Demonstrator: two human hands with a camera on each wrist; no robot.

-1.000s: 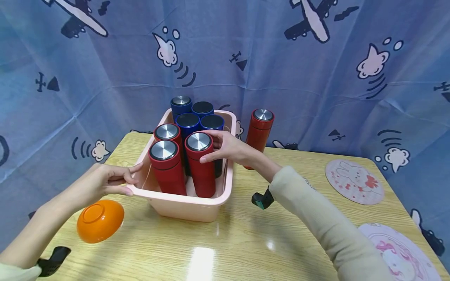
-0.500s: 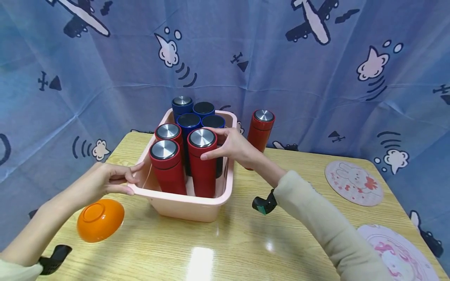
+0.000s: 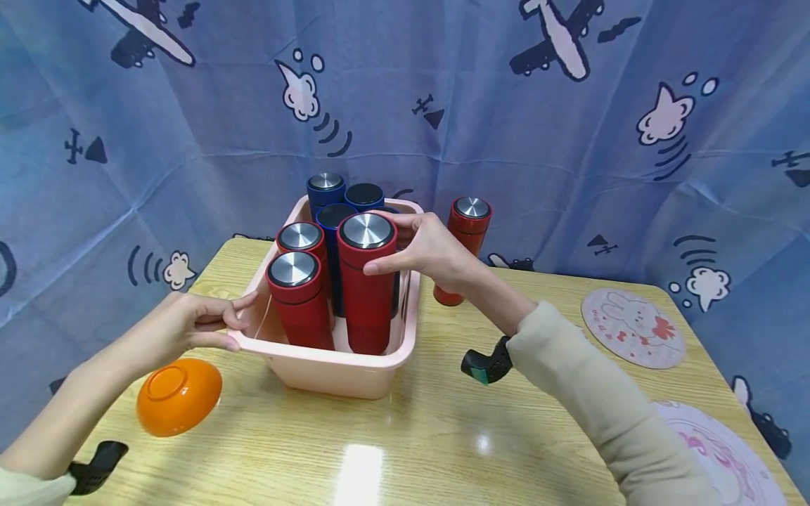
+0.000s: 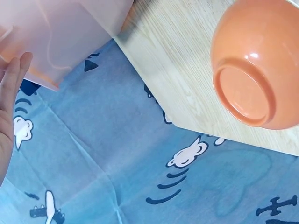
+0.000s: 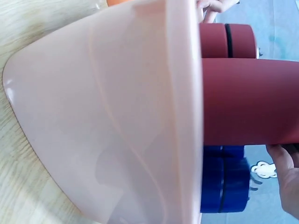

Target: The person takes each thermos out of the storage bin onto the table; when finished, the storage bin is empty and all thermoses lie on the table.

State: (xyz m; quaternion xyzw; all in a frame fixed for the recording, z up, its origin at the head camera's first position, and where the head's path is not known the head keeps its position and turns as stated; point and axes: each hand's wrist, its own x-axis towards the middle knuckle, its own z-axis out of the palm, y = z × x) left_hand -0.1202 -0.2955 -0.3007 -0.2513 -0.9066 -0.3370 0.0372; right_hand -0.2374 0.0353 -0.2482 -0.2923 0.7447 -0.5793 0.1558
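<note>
- Head view, far left: orange bowl (image 3: 179,397), base ring up, on the counter (image 3: 285,457).
- Left hand (image 3: 202,323): thumb and fingers pinch the near-left corner of the pink bin (image 3: 332,377). Hands apart from each other.
- Bin, left side: two red vacuum flasks (image 3: 304,313), upright, steel-topped lids.
- Bin, rear: four blue flasks (image 3: 335,215), one partly hidden by the right hand (image 3: 436,249).
- Bin, near right: gripped red flask (image 3: 368,302), near upright, thumb and fingers clamped round its upper part; lid higher than neighbours. Base contact: cannot tell.
- Right of bin: lone red flask (image 3: 469,235), standing on counter.
- Far right: round bunny mat (image 3: 633,328); nearer, pink-haired-figure mat (image 3: 728,450), partly behind sleeve (image 3: 588,393).
</note>
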